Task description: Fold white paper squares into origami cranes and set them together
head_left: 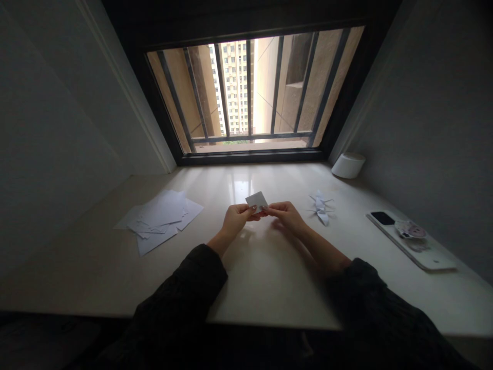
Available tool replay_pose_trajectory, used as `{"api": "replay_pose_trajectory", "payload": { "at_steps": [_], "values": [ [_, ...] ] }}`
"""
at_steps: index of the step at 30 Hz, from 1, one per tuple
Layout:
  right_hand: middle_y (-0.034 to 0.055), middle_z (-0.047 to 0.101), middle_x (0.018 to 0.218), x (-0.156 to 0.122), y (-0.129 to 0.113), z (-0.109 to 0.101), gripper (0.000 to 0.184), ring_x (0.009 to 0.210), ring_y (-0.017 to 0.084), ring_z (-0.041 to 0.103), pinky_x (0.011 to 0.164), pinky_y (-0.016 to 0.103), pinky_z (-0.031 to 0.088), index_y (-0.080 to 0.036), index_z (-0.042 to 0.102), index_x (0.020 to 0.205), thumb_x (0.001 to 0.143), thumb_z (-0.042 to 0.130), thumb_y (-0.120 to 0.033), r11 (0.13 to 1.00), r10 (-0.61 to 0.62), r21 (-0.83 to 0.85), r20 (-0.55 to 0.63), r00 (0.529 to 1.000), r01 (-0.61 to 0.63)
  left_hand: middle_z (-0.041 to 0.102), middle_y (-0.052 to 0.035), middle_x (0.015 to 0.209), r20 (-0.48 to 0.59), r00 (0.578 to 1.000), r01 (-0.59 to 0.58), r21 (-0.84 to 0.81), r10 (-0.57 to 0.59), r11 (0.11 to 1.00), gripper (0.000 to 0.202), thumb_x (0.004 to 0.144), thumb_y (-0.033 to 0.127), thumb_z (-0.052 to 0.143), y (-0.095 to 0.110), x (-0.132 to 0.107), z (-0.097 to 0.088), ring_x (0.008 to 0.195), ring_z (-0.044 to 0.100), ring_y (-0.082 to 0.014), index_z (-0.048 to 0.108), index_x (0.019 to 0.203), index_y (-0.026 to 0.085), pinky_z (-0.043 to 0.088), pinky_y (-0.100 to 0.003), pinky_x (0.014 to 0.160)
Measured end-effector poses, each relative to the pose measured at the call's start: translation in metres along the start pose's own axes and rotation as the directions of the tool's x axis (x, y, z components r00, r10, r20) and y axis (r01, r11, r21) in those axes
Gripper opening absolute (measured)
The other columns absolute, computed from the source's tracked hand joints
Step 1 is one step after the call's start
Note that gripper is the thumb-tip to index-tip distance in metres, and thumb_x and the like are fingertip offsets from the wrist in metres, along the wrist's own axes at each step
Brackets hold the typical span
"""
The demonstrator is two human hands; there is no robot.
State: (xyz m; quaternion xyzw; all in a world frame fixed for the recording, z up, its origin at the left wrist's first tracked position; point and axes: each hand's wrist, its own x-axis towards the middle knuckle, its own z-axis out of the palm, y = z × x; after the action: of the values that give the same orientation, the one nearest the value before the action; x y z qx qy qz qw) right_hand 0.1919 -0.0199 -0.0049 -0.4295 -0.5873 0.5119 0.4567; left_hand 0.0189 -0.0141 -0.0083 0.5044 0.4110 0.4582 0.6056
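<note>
A small folded square of white paper (256, 199) is raised a little over the counter, one corner pointing up and away. My left hand (239, 216) pinches its lower left side between thumb and fingers. On the lower right side, my right hand (284, 214) grips the same paper, thumb on top. The fingertips of both hands nearly meet beneath it. Folded paper cranes (320, 205) lie close together to the right of my right hand. Off to the left of my left hand is a loose pile of white paper sheets (164, 213), overlapping at angles.
The pale, glossy counter (269, 288) ends at a front edge near me. A phone (410, 241) with a round grip on its back lies at the right. A white cylindrical object (348, 165) stands by the right wall. Behind is a barred window (250, 97).
</note>
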Motion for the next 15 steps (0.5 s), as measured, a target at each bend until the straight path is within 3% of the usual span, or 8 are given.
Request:
{"api": "replay_pose_trajectory", "payload": {
  "at_steps": [7, 10, 13, 15],
  "values": [
    [0.0059, 0.072, 0.077, 0.0052, 0.0072, -0.0024, 0.04, 0.072, 0.018, 0.06, 0.068, 0.03, 0.043, -0.016, 0.074, 0.08, 0.074, 0.06, -0.053, 0.998, 0.01, -0.06, 0.063, 0.998, -0.006, 0.072, -0.0129, 0.074, -0.02, 1.0, -0.019, 0.018, 0.019, 1.0, 0.04, 0.066, 0.046, 0.073, 0.001, -0.0008, 0.0011, 0.071, 0.069, -0.0217, 0.071, 0.08, 0.008, 0.052, -0.038, 0.079],
    [0.0059, 0.07, 0.078, 0.004, 0.0078, -0.0001, 0.038, 0.075, 0.019, 0.061, 0.07, 0.031, 0.043, -0.017, 0.07, 0.078, 0.083, 0.05, -0.05, 0.972, -0.079, -0.22, 0.003, 0.997, 0.078, 0.073, -0.0123, 0.078, -0.064, 0.998, -0.015, 0.105, 0.022, 0.994, 0.038, 0.069, 0.047, 0.07, 0.0004, 0.0006, 0.0006, 0.072, 0.068, -0.0205, 0.071, 0.08, 0.011, 0.051, -0.033, 0.071],
    [0.0064, 0.067, 0.081, 0.0002, 0.0063, 0.0021, 0.034, 0.076, 0.02, 0.059, 0.07, 0.031, 0.041, -0.02, 0.065, 0.076, 0.089, 0.042, -0.041, 0.817, -0.26, -0.55, -0.084, 0.962, 0.173, 0.072, -0.0097, 0.079, -0.072, 0.996, -0.032, 0.254, 0.052, 0.967, 0.034, 0.071, 0.044, 0.068, 0.0022, 0.0023, -0.0014, 0.073, 0.066, -0.0191, 0.073, 0.083, 0.013, 0.046, -0.028, 0.065],
    [0.007, 0.065, 0.082, -0.002, 0.0052, 0.0026, 0.033, 0.075, 0.02, 0.057, 0.068, 0.031, 0.04, -0.02, 0.063, 0.075, 0.09, 0.039, -0.038, 0.704, -0.341, -0.684, -0.091, 0.935, 0.19, 0.071, -0.0075, 0.073, -0.064, 0.995, -0.048, 0.334, 0.073, 0.941, 0.033, 0.068, 0.043, 0.069, 0.0039, 0.0031, -0.003, 0.07, 0.063, -0.0178, 0.074, 0.08, 0.013, 0.044, -0.027, 0.063]
  ]
}}
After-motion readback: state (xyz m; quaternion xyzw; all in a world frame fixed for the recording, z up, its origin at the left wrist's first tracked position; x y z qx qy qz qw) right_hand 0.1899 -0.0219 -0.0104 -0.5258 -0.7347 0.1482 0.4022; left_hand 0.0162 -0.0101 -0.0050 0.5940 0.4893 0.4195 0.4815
